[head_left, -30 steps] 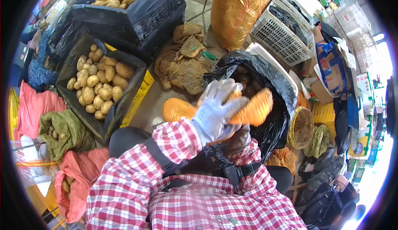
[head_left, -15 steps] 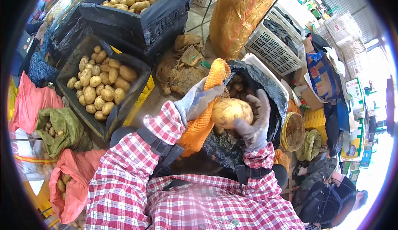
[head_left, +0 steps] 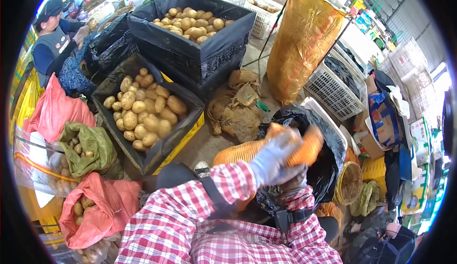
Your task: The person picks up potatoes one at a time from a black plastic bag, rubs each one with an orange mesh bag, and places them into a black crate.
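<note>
My left hand [head_left: 275,158], in a pale grey-blue glove, grips orange mesh cloth [head_left: 238,153] that trails to the left. Another part of the mesh bulges past my fingertips and is smeared by motion. Below it is my gloved right hand [head_left: 292,177], close against the left hand and the mesh; its fingers are mostly hidden. Any potato under the mesh is out of sight. Both hands are over the front of a crate lined with black plastic [head_left: 328,133].
Left of me stands a dark lined crate [head_left: 102,97] of potatoes, with a taller black crate [head_left: 223,57] of potatoes behind. Pink sacks [head_left: 107,211] and a green sack [head_left: 102,149] lie far left. Ahead are a tall orange sack [head_left: 300,40] and white crates [head_left: 333,90]. A person [head_left: 52,42] sits back left.
My left hand has swung right with the mesh, over to my right hand. The large potato held in my right hand is no longer visible. The view has turned left.
</note>
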Tool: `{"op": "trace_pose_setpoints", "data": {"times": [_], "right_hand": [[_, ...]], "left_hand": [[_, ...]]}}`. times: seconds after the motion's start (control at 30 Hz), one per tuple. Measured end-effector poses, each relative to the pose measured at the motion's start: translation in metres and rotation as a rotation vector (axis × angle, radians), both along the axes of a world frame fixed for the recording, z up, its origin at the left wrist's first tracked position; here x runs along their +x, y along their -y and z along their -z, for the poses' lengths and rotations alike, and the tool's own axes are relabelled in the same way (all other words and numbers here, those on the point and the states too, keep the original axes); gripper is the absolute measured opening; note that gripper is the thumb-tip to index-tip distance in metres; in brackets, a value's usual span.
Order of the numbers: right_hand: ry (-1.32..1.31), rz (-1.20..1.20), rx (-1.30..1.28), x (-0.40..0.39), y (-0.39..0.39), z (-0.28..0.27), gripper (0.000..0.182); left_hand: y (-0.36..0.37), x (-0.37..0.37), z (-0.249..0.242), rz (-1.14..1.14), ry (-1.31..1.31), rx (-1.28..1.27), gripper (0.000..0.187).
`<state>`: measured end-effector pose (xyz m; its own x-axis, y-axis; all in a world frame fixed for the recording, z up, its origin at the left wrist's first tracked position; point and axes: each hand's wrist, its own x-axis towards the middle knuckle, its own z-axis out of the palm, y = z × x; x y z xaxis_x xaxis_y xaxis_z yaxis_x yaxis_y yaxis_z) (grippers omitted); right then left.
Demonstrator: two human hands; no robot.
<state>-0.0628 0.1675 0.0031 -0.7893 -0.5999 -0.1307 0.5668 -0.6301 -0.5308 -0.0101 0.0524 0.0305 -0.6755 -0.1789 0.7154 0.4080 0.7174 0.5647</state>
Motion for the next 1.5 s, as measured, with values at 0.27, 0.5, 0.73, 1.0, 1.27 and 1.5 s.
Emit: {"op": "trace_pose_setpoints", "data": {"times": [0.27, 0.5, 0.73, 1.0, 1.27, 1.5], "right_hand": [[-0.044, -0.225, 0.006, 0.017, 0.001, -0.024, 0.073], [0.156, -0.346, -0.062, -0.002, -0.012, -0.017, 0.078], [0.003, -0.297, -0.057, -0.002, -0.016, -0.023, 0.08], [-0.911, -0.096, 0.735, 0.01, -0.011, -0.068, 0.098], [-0.803, -0.314, 0.481, 0.011, 0.008, -0.07, 0.099], [-0.619, -0.151, 0.454, 0.019, 0.017, -0.047, 0.1]], "left_hand": [[0.044, -0.025, 0.038, 0.391, 0.224, 1.746, 0.017], [0.062, 0.004, -0.002, 0.234, 0.035, 1.567, 0.026], [0.061, -0.002, 0.008, 0.155, -0.063, 1.415, 0.029], [0.023, 0.006, 0.01, 0.445, 0.302, 1.658, 0.041], [0.035, 0.009, 0.02, 0.603, 0.216, 1.895, 0.052], [0.039, 0.005, 0.005, 0.021, 0.014, 1.635, 0.036]]}}
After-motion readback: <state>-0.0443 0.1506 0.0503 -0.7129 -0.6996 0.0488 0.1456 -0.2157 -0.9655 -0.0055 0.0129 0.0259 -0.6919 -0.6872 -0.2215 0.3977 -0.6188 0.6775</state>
